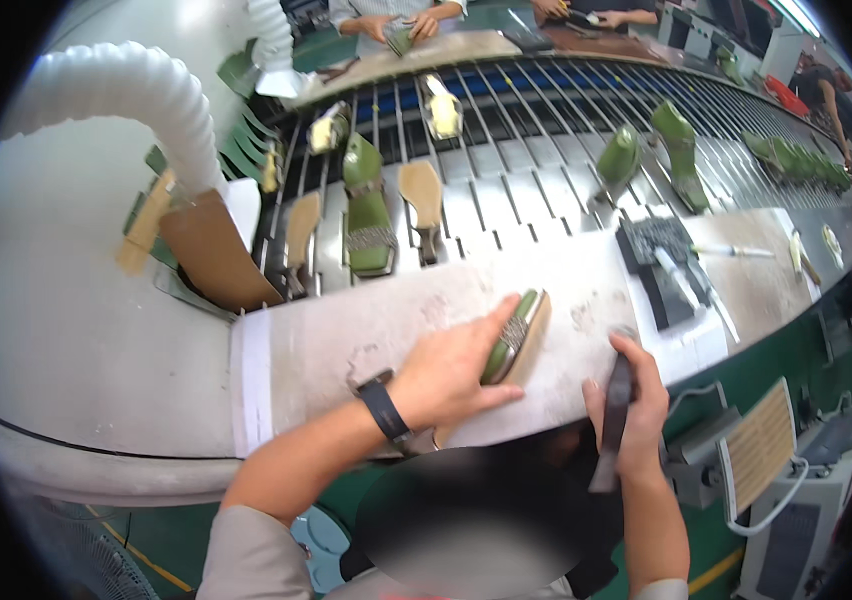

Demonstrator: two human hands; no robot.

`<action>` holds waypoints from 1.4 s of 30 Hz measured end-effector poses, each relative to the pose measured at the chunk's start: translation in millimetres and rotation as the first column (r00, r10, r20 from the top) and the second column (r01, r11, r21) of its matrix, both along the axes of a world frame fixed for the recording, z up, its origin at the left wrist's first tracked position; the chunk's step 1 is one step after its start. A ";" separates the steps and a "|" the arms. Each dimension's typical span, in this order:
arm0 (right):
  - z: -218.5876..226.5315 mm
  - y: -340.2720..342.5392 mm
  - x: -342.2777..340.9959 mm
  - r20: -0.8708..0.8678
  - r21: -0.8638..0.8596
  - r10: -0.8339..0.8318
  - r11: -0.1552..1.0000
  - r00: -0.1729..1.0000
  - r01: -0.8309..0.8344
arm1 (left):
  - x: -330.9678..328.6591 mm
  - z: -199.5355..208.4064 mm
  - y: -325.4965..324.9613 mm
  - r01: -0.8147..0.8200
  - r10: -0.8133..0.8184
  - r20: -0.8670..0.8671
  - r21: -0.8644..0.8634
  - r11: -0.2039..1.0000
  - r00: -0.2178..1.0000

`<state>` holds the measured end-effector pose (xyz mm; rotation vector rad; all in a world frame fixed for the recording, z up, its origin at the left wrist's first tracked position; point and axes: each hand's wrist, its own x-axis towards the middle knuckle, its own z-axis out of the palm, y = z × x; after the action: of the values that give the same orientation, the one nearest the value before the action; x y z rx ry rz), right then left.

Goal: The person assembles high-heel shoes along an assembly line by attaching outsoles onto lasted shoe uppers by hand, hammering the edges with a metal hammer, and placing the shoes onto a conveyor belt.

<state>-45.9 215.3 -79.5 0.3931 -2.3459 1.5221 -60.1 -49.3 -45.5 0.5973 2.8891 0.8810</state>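
Note:
My left hand [451, 375] grips a green shoe last [508, 350] with a patterned, glittery strap round it and a tan sole along its right side. The last lies tilted on its side on the pale worktable [366, 340]. To the right, my right hand [638, 405] is closed round a dark, flat, bar-like tool [614, 420] with a greyish rounded top end. It is held upright over the table's near edge, apart from the last. The tool's exact kind is not clear.
Beyond the table runs a slatted metal conveyor [516, 170] carrying several green lasts [366, 205] and tan soles [421, 190]. A black block [651, 245] with brushes stands at the right. A white ribbed hose [136, 90] hangs at the left. Co-workers' hands [401, 28] work across the conveyor.

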 end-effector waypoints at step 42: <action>43.9 -38.4 -42.4 0.146 -0.014 0.458 0.887 0.877 -0.461 | -19.1 -8.1 -10.4 0.063 -0.069 0.080 0.082 0.995 0.994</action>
<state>-88.2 176.9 -35.6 0.9330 -2.5028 1.7808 -79.2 -59.7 -53.6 0.6429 2.7555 0.9904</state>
